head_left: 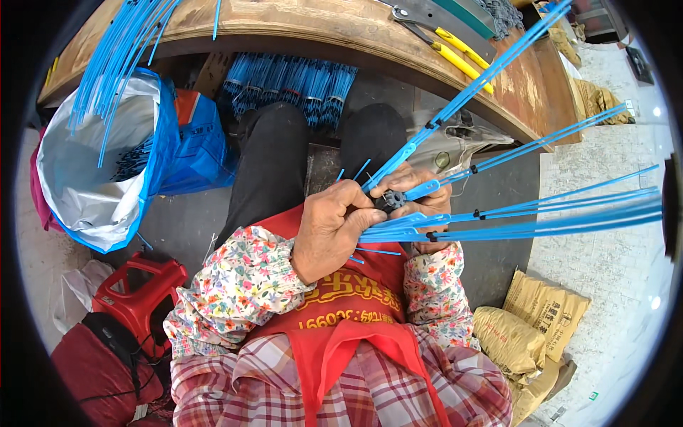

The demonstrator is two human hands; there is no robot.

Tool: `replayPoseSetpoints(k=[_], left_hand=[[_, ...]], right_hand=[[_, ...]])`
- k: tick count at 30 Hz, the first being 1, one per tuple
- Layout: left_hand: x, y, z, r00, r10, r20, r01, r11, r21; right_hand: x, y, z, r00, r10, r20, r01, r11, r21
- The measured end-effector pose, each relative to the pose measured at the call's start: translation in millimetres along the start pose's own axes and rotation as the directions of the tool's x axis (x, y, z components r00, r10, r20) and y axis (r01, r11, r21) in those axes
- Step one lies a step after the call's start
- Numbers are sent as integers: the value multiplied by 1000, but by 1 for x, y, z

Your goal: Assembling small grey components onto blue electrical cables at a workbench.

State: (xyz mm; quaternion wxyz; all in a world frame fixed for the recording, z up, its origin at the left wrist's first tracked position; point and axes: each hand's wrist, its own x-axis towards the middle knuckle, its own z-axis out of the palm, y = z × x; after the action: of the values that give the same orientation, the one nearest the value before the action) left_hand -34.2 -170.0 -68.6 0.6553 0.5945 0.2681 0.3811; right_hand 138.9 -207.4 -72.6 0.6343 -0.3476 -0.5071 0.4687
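Observation:
In front of my lap, my left hand (326, 228) is closed in a pinch at the near side of a small black notched hub (393, 201). Across from it, my right hand (416, 186) is closed around the hub's other side, its fingers partly hidden behind long thin blue rods (519, 226). These rods have flat blue ends and small black joints. From the hub area they fan out in several bundles to the right and upper right. A few short blue tips poke out past my left fingers. Exactly how the rods meet the hub is hidden by my fingers.
A wooden bench (299, 28) curves across the far side, with yellow-handled scissors (462, 60) and loose blue rods (124, 50) on it. Bundled blue rods (292, 85) sit beneath. A lined blue bag (99, 164) and red stool (139, 288) stand left; tan sacks (544, 313) lie right.

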Motion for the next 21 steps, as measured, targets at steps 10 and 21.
replayPoseSetpoints(k=[10,21], left_hand=[[24,2,-21,958,-277,79,285,951,-119],[36,7,-34,960,-277,-34,272,955,-118]], right_hand=[[10,6,-8,993,114,1,-113,983,145],[27,-6,19,994,103,-37,-90,963,253]])
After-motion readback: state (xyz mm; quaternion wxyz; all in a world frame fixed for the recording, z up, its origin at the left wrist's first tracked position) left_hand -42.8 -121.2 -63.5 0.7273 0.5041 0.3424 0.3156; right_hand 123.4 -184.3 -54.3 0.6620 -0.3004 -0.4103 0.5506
